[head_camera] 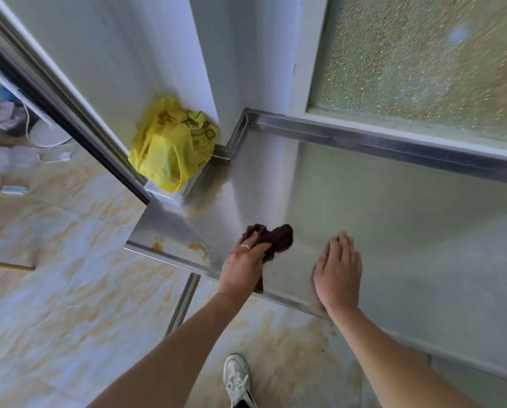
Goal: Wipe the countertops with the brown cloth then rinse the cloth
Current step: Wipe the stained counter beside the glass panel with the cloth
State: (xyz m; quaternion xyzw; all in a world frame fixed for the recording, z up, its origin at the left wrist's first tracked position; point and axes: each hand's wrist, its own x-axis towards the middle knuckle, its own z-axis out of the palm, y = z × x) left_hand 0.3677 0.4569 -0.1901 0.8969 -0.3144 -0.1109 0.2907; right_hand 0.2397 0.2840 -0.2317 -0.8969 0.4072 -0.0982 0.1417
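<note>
Low in the frame's centre, the left hand (243,262) bunches the brown cloth (276,238) on the steel counter (393,219); soft, light, easily gripped anywhere. The right hand (339,270) rests flat, fingers straight.

text: dark printed characters | on: yellow plastic bag (169,145) | legibility: unreadable (crumpled, too small)

The cloth (273,240) is dark brown. The countertop (379,219) is shiny silver grey, with yellow-brown spots near the cloth. Behind the cloth, the plastic bag (169,145) is bright yellow with dark print. The floor (69,290) has pale tiles with tan swirls. The shoe (237,378) is white.
</note>
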